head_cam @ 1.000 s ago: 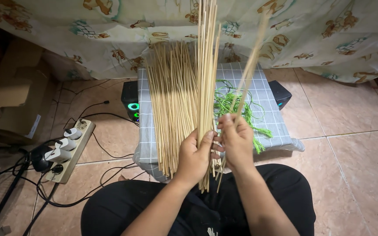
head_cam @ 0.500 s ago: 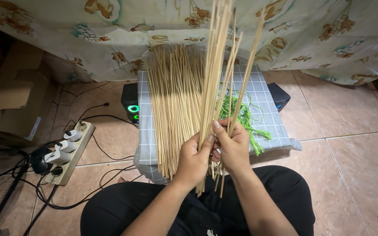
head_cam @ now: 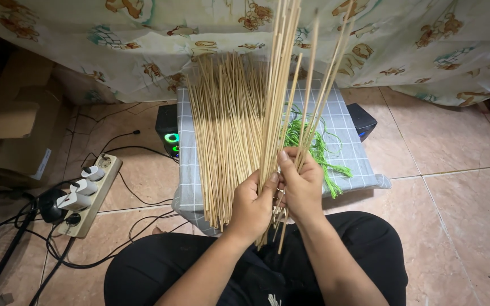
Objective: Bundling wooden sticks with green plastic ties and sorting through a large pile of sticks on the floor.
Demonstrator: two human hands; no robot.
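My left hand (head_cam: 252, 207) grips an upright bundle of thin bamboo sticks (head_cam: 276, 85) that rises out of the top of the view. My right hand (head_cam: 301, 184) presses against the same bundle and pinches a few sticks (head_cam: 327, 85) that fan off to the right. A large pile of loose sticks (head_cam: 222, 124) lies flat on a checked grey cloth (head_cam: 347, 122) just left of my hands. Green string strands (head_cam: 313, 147) lie on the cloth behind my right hand.
The cloth covers a low box with a dark speaker with a green light (head_cam: 169, 137) on its left and another dark one (head_cam: 362, 120) on its right. A power strip with plugs and cables (head_cam: 86, 195) lies on the tiled floor at left. Cardboard (head_cam: 12, 124) and a patterned curtain (head_cam: 415, 45) stand behind.
The sticks held out to the right have swung closer to the main bundle, and my two hands have come together around it.
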